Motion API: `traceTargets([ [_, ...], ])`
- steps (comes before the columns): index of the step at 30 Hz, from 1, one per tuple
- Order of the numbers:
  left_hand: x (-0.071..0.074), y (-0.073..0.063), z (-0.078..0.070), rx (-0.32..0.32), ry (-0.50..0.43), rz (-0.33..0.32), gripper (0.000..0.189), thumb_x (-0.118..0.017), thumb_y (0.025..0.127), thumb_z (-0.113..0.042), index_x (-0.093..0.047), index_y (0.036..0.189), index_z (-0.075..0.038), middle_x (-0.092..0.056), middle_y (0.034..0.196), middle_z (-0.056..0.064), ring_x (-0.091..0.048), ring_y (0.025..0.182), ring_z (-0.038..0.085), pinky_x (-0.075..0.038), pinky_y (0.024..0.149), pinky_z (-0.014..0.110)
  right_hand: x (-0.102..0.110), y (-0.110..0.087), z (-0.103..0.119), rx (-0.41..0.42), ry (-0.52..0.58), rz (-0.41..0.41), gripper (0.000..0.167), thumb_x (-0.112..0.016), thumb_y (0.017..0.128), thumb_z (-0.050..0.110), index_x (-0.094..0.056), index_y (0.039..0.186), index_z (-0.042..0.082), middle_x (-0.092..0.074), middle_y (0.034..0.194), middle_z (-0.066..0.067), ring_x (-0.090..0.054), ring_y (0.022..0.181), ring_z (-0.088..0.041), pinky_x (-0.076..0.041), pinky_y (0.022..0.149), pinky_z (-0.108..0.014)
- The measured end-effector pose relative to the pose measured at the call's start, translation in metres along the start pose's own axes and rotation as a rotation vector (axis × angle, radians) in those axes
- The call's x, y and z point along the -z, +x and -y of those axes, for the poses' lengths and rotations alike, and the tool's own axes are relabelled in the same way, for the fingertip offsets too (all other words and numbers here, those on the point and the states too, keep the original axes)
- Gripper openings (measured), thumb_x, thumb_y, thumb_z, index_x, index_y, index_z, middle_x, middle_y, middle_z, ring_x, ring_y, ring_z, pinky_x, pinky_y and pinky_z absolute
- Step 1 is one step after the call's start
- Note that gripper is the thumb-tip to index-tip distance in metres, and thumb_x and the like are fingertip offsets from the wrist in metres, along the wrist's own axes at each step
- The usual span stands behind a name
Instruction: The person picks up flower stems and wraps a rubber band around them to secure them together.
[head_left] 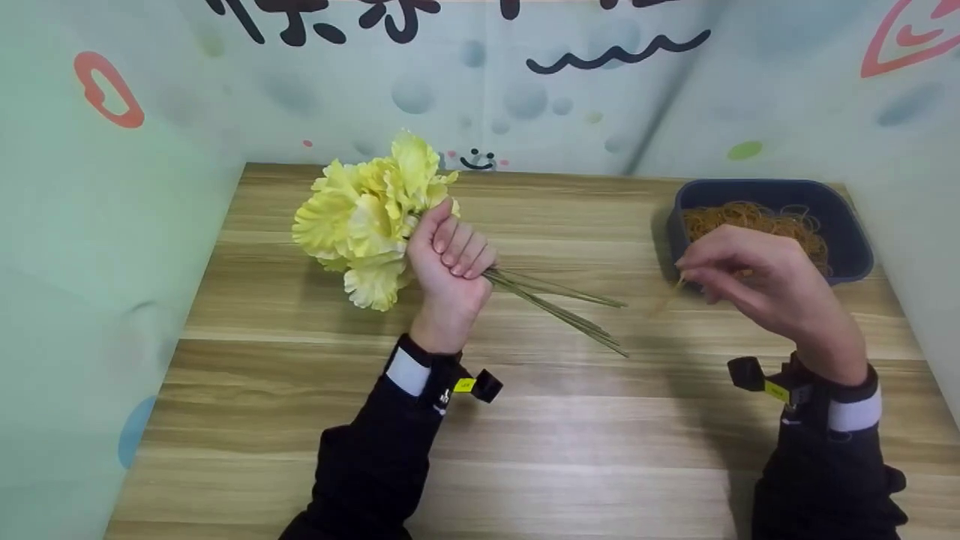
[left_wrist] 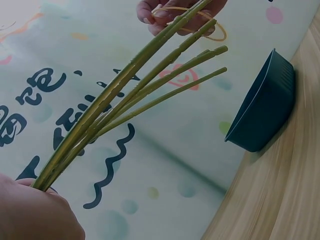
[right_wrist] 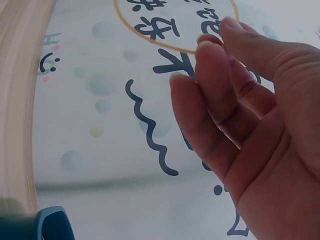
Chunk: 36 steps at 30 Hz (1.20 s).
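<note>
My left hand [head_left: 451,274] grips a bunch of flowers with ruffled yellow heads [head_left: 367,214] just below the blooms. Its long thin green stems [head_left: 559,311] stick out to the right, fanning apart at their cut ends. In the left wrist view the stems [left_wrist: 100,110] rise from the fist. My right hand [head_left: 780,281] pinches a thin yellowish rubber band [right_wrist: 165,46] between thumb and fingertips. Beyond the stem ends in the head view, this hand hovers in front of the dark blue bin. From the left wrist, the band [left_wrist: 224,36] appears as a loop behind the stem tips.
The dark blue plastic bin [head_left: 851,255] stands at the back right of the wooden table [head_left: 525,450], holding a heap of brown rubber bands [head_left: 806,229]. A printed cloth backdrop [head_left: 525,120] rises behind the table and along its sides.
</note>
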<state>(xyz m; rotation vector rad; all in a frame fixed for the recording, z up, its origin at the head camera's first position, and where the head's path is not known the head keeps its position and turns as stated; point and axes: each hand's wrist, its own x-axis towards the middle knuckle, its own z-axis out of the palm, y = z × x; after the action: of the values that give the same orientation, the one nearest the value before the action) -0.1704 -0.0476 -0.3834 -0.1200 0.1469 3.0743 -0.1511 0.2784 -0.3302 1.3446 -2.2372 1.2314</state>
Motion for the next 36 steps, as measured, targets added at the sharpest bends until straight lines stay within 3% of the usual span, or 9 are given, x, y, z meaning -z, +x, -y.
traceTargets([
  [6, -0.001, -0.001, 0.000, 0.011, -0.009, 0.007, 0.059, -0.036, 0.105, -0.018, -0.036, 0.046, -0.018, -0.032, 0.036, -0.007, -0.025, 0.029, 0.006, -0.017, 0.030, 0.018, -0.004, -0.002, -0.003, -0.042, -0.008, 0.086, 0.029, -0.072, 0.082, -0.020, -0.072, 0.102, 0.002, -0.070, 0.093, -0.009, -0.065, 0.073, -0.008, -0.053, 0.065, -0.014],
  [12, -0.001, -0.002, 0.001, 0.013, 0.002, 0.002, 0.059, -0.037, 0.105, -0.018, -0.036, 0.046, -0.018, -0.032, 0.036, -0.007, -0.027, 0.028, 0.006, -0.017, 0.030, 0.019, -0.015, 0.001, -0.006, -0.002, -0.003, 0.096, 0.030, -0.072, 0.081, -0.020, -0.072, 0.101, 0.002, -0.070, 0.093, -0.007, -0.064, 0.074, -0.008, -0.052, 0.064, -0.015],
  [22, 0.000, -0.002, 0.004, 0.033, 0.012, 0.033, 0.060, -0.035, 0.105, -0.019, -0.036, 0.046, -0.019, -0.032, 0.036, -0.007, -0.024, 0.029, 0.006, -0.017, 0.030, 0.019, -0.030, 0.002, -0.011, -0.021, -0.004, 0.097, 0.042, -0.072, 0.071, -0.030, -0.071, 0.100, 0.002, -0.070, 0.094, -0.006, -0.065, 0.075, -0.010, -0.051, 0.065, -0.014],
  [29, 0.000, -0.004, 0.007, 0.035, 0.034, 0.039, 0.059, -0.035, 0.105, -0.018, -0.036, 0.046, -0.019, -0.031, 0.037, -0.008, -0.021, 0.031, 0.005, -0.016, 0.030, 0.019, -0.045, 0.008, -0.010, 0.028, 0.015, 0.046, 0.037, -0.072, 0.073, -0.027, -0.071, 0.097, 0.000, -0.070, 0.091, -0.007, -0.065, 0.078, -0.013, -0.052, 0.070, -0.014],
  [36, 0.000, -0.005, 0.011, 0.058, 0.029, 0.045, 0.059, -0.034, 0.105, -0.019, -0.036, 0.046, -0.019, -0.031, 0.037, -0.008, -0.017, 0.033, 0.005, -0.015, 0.031, 0.019, -0.058, 0.014, -0.008, -0.008, 0.037, 0.035, 0.026, -0.075, 0.081, -0.016, -0.072, 0.098, 0.005, -0.070, 0.092, -0.006, -0.067, 0.079, -0.013, -0.054, 0.071, -0.016],
])
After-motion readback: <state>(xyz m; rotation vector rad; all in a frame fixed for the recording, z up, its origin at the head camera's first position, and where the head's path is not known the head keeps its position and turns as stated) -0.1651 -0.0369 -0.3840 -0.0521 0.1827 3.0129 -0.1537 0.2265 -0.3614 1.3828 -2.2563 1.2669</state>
